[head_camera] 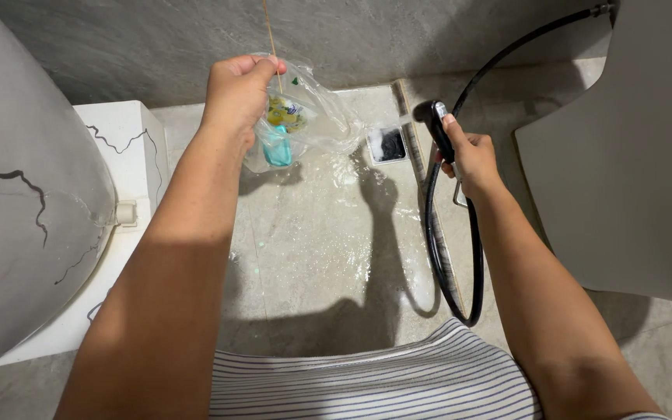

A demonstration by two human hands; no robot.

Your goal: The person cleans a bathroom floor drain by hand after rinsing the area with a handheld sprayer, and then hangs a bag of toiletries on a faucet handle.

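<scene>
My left hand (236,92) is raised over the wet floor, closed on the top of a clear plastic bag (313,117) and on a thin brown stick (271,31) that runs up out of view. Inside the bag are a teal piece (278,148) and a yellow-green printed wrapper (285,113). My right hand (472,159) grips a black hand-held spray nozzle (435,120), pointed left toward the bag. Its black hose (472,257) loops down below my wrist and runs up to the top right.
A grey marbled toilet lid (17,194) with a white base (118,140) fills the left. A square floor drain (387,145) lies beyond the bag. A grey panel (631,171) stands at right. The stone floor (313,241) is wet.
</scene>
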